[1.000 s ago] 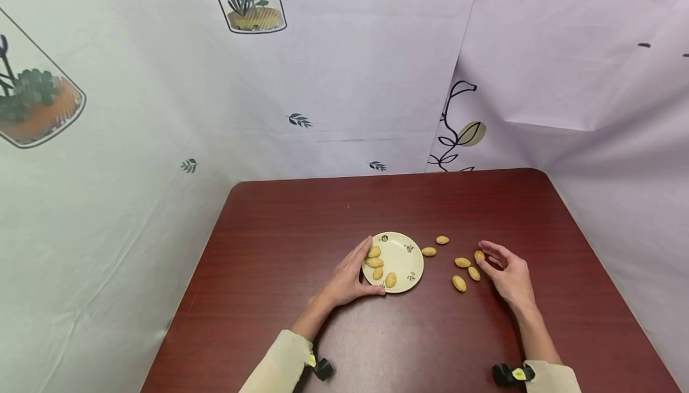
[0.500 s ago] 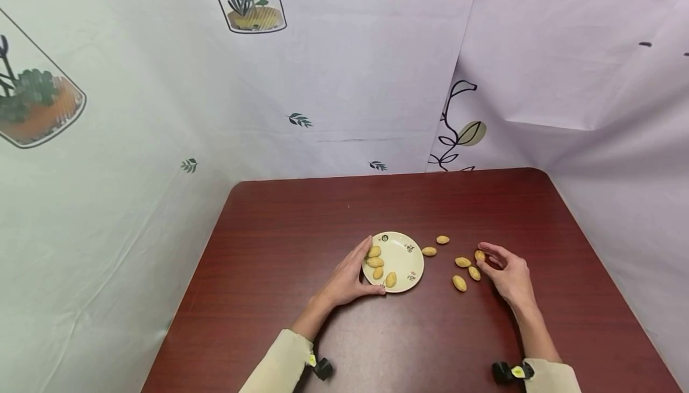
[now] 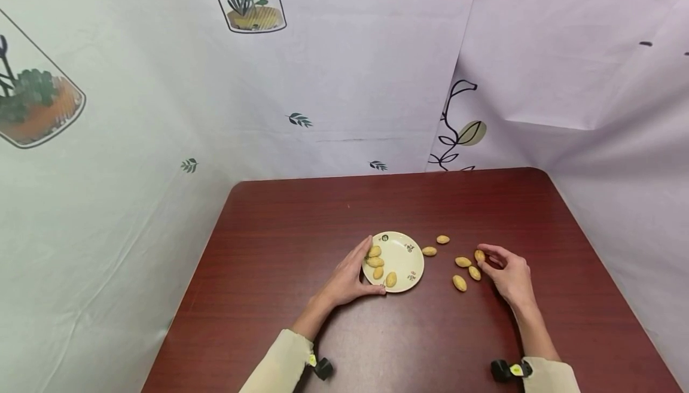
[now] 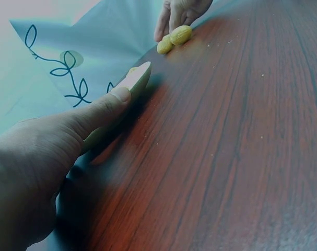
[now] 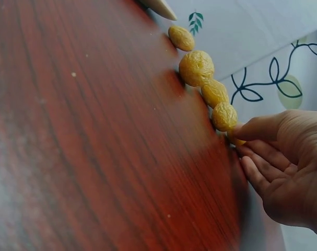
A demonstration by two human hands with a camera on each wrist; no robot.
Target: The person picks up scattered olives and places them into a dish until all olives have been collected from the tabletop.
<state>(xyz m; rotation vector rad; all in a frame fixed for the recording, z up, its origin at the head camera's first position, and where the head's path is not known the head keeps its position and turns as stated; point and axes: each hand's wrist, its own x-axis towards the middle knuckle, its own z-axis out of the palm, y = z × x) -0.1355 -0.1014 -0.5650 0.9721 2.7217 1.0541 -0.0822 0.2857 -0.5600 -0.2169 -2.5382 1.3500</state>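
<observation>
A pale round plate [image 3: 402,261] with small printed motifs lies on the table, several yellow, wrinkled, oval pieces [image 3: 375,262] on its left and near side. Around the plate's left edge goes my left hand [image 3: 347,276], thumb at the near rim and fingers at the far left rim. In the left wrist view the thumb presses the rim of the plate [image 4: 141,78]. To the right, my right hand [image 3: 508,273] pinches one yellow wrinkled oval piece [image 3: 479,255] between thumb and fingers. The right wrist view shows that piece [image 5: 234,137] low by the table, mostly hidden by the thumb.
Several more yellow oval pieces [image 3: 463,262] lie loose between the plate and my right hand, one [image 3: 429,251] close by the plate's right rim. The dark red wooden table [image 3: 301,219] ends at a pale printed cloth wall [image 3: 344,82] behind and at the sides.
Almost nothing differs. The right hand shifts very slightly, its fingers staying at the same yellow oval piece. The left hand and the plate stay in place.
</observation>
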